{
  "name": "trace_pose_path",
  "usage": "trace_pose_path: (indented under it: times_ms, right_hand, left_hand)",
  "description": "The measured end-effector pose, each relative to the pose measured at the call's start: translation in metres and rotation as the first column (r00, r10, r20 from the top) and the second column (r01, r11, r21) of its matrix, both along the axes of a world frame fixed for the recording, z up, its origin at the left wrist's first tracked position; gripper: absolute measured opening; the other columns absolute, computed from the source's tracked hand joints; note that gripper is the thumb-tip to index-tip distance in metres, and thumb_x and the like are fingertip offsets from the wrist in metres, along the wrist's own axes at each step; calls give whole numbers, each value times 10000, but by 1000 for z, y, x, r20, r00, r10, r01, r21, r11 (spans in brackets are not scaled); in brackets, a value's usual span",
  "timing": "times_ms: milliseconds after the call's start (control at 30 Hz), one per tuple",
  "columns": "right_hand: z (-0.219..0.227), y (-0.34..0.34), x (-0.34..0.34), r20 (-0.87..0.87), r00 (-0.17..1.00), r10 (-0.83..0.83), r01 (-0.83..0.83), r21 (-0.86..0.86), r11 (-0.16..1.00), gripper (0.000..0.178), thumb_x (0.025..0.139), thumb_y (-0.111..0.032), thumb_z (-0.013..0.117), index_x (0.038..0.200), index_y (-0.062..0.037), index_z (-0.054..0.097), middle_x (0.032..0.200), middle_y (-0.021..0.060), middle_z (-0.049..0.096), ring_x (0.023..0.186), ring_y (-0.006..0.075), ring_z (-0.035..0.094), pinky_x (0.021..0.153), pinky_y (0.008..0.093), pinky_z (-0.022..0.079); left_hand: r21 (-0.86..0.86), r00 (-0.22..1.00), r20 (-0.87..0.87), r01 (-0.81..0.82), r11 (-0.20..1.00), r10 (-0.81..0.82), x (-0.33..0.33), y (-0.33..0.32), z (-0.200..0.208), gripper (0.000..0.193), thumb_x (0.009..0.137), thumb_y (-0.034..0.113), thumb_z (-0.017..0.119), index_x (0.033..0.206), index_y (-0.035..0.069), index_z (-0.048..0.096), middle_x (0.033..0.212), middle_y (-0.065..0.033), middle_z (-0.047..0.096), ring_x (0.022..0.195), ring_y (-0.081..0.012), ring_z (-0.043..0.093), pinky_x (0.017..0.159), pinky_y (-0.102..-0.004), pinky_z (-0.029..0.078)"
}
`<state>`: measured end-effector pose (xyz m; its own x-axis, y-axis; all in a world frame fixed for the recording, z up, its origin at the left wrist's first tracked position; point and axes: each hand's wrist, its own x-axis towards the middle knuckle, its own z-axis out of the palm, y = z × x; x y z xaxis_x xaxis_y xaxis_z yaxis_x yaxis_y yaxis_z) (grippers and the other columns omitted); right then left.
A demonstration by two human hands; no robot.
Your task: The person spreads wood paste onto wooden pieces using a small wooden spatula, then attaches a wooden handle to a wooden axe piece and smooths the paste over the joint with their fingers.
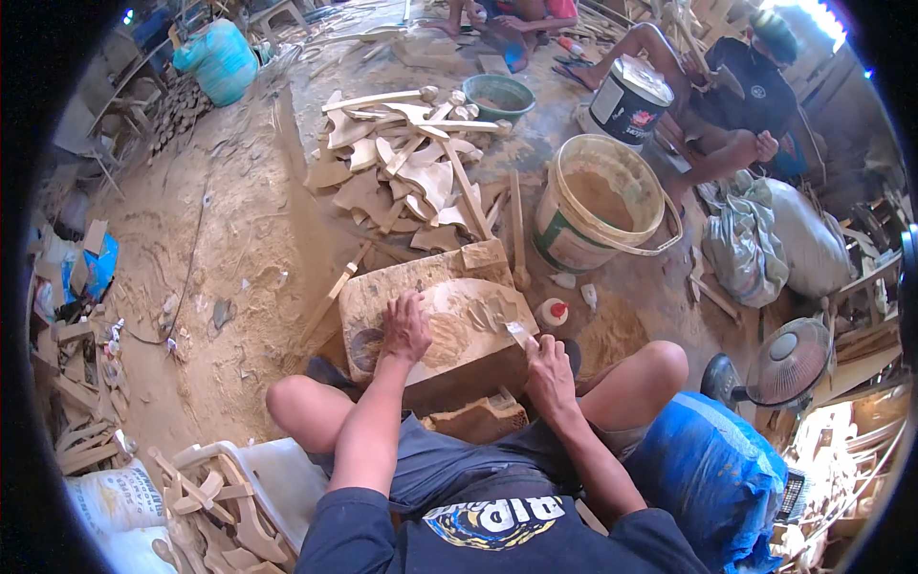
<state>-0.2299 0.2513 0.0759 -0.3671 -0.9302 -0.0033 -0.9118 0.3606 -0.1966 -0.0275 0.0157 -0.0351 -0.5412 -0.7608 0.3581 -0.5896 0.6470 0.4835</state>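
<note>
1 pale carved wood panel (459, 320), filler-smeared, dusty

Carved panel (459, 325) raw matt wood, dusty; bucket (598, 206) smeared plastic

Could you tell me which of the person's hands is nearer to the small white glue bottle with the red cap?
Right. The right hand works just below-left of the glue bottle; the left hand rests farther left on the wooden block.

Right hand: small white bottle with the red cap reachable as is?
Probably yes. The right hand holds a blade just beside the white bottle, which stands on the floor by the wooden piece; nothing lies between.
</note>
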Motion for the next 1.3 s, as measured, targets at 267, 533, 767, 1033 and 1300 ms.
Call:
trace_pose_path:
  times_ms: [267, 533, 767, 1033, 1300]
  right_hand:
    - [-18, -12, -14, 381, 921, -78, 171, -217, 961, 488, 878, -6, 574, 1357, 32, 658, 1141, 219, 645, 1076, 320, 647, 904, 417, 537]
    - [-1, -20, -20, 975, 15, -223, 517, 183, 836, 403, 905, -26, 552, 1278, 4, 701, 898, 63, 705, 678, 125, 652, 637, 291, 522]
    - [13, -17, -9, 947, 314, 72, 419, -207, 884, 230, 949, -82, 599, 1100, 9, 747, 1079, 105, 728, 959, 228, 704, 848, 342, 564]
    - [15, -2, -29, 961, 196, 195, 408, -260, 875, 427, 969, -132, 584, 1377, -9, 622, 1079, 71, 684, 868, 183, 645, 799, 309, 534]
    - [36, -5, -12, 978, 151, 146, 436, -198, 878, 456, 946, -137, 612, 1387, -20, 618, 1093, 88, 693, 819, 157, 621, 755, 314, 522]
  left_hand:
    - [-75, 996, 83, -14, 997, 20, -4, 0, -8, 405, 932, 168, 647, 1322, 89, 573, 1360, -127, 565, 1244, -359, 530, 1057, -520, 435]
    - [-60, 864, 480, -141, 988, 153, -16, 8, 40, 404, 869, 128, 681, 1256, 57, 594, 1382, -159, 574, 1307, -360, 534, 1064, -511, 464]
    - [-13, 959, 141, -245, 970, 244, 60, 43, 201, 392, 960, 197, 633, 1305, 15, 589, 1232, -216, 696, 1205, -390, 640, 1059, -506, 502]
    - [-51, 677, -176, -732, 680, 715, 225, 152, 254, 342, 962, 143, 665, 1268, -1, 614, 1226, -245, 690, 1163, -421, 659, 1027, -508, 523]
    - [-369, -128, -12, -921, -123, 992, 372, 285, 278, 379, 943, 133, 681, 1279, 4, 560, 1217, -252, 644, 1152, -426, 626, 1030, -558, 490]
